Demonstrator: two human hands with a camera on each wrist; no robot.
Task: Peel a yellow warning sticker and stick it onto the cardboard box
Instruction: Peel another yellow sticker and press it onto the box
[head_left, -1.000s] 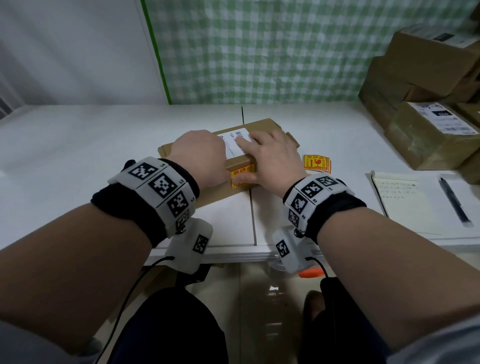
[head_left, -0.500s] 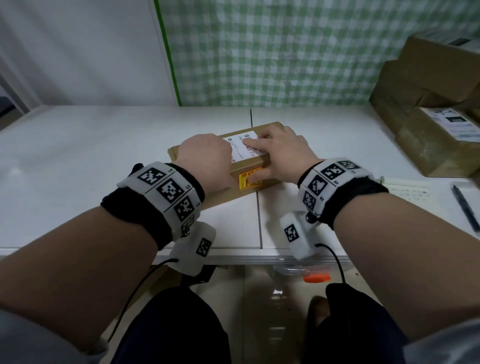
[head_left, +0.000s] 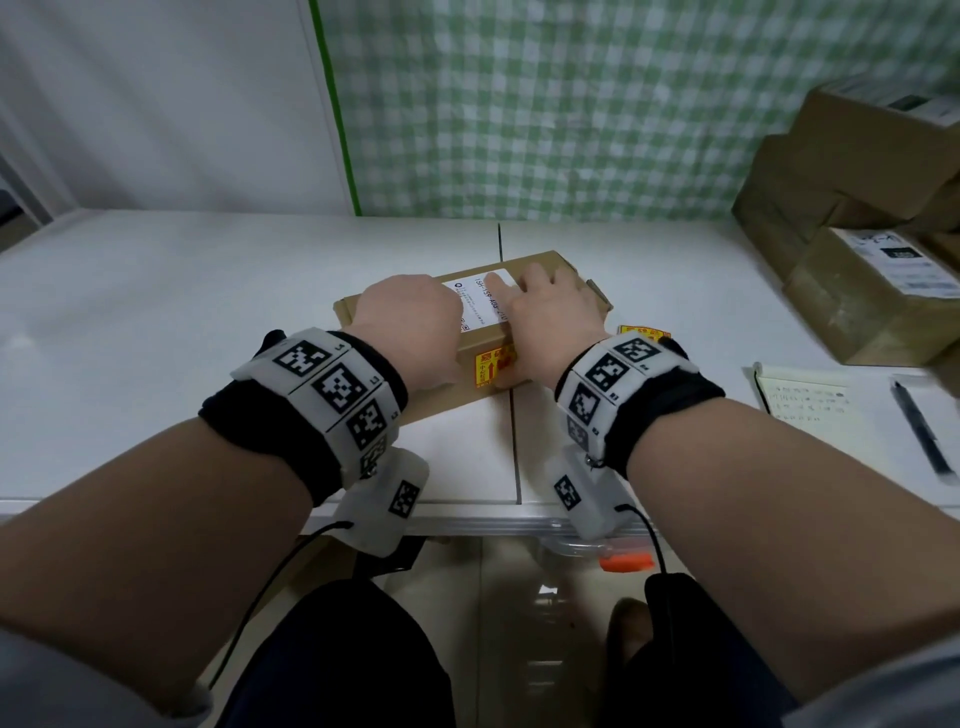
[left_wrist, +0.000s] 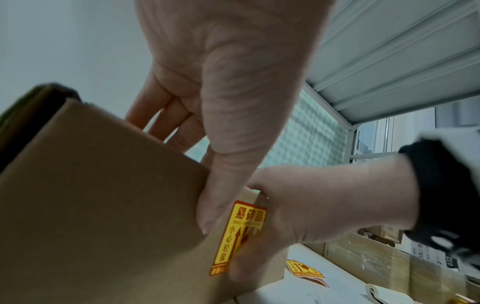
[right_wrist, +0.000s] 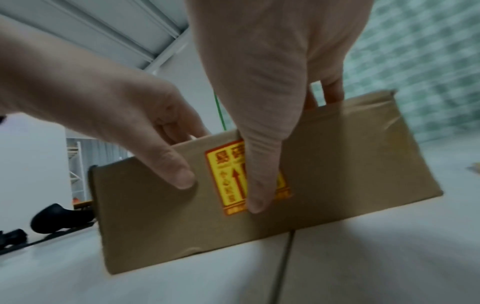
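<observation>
Both my hands are on the cardboard box (head_left: 540, 270) sitting on the bench (head_left: 156, 291). The yellow warning sticker (right_wrist: 228, 176) is on its near side face. My right hand (head_left: 550, 322) curls over the top edge, thumb pressing flat on the sticker; my left hand (head_left: 410, 327) clamps the box the same way. Risk, I reckon: an unpressed corner lifting or a crease getting trapped. Sticker reads 易碎品 with an up arrow; the white label (head_left: 483, 301) is too blurry to read properly.
</observation>
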